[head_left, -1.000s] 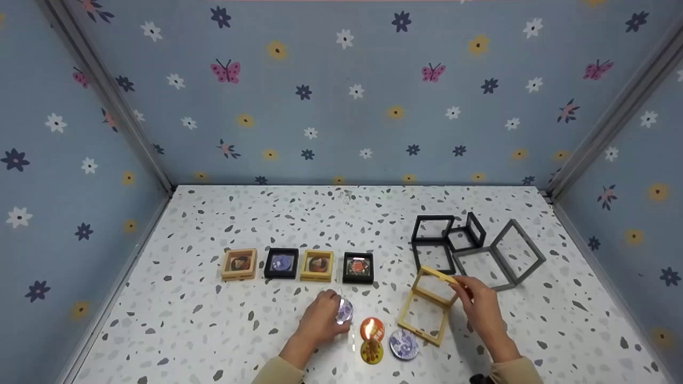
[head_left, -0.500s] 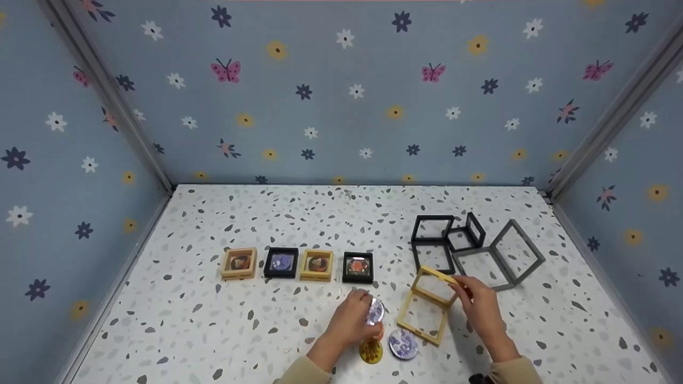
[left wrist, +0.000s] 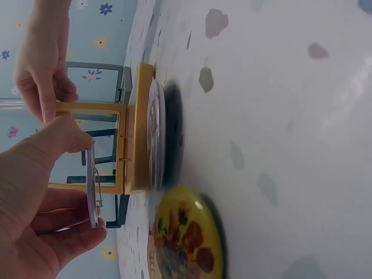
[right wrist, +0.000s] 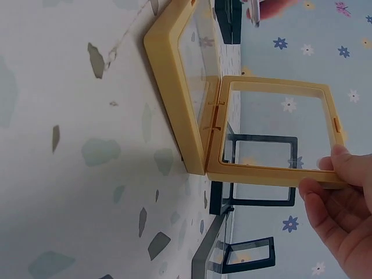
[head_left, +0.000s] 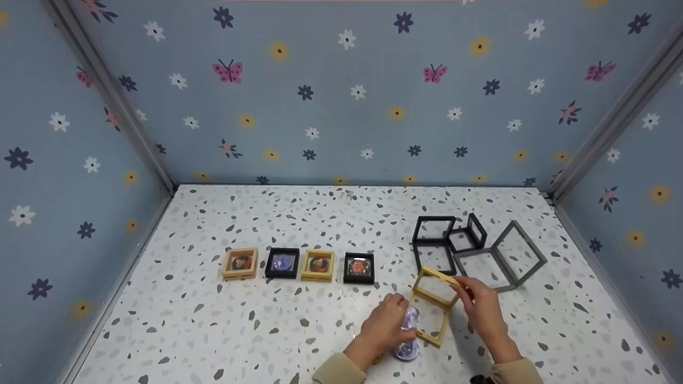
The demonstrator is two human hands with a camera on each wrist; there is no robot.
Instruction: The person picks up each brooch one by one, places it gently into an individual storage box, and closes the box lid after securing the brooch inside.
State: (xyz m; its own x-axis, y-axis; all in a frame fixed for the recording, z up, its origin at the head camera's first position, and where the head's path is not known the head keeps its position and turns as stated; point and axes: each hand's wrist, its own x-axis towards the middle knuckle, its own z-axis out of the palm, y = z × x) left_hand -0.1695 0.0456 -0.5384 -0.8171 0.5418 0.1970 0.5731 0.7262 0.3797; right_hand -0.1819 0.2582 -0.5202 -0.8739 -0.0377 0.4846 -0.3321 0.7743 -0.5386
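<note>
Left wrist shows held badge [left wrist: 91,192] near-level, pin [left wrist: 99,189] downward.

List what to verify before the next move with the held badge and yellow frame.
1. Purple-and-white badge gripped by left hand: ok, pinched at its edge.
2. Badge's pin facing the table: ok.
3. Yellow frame open: ok, right hand holds its raised half.
4. Held badge centred over the lower half: not ok, overlaps only the left side in the head view.
5. Second purple-and-white badge clear of the frame: cannot tell, it lies close by.
</note>
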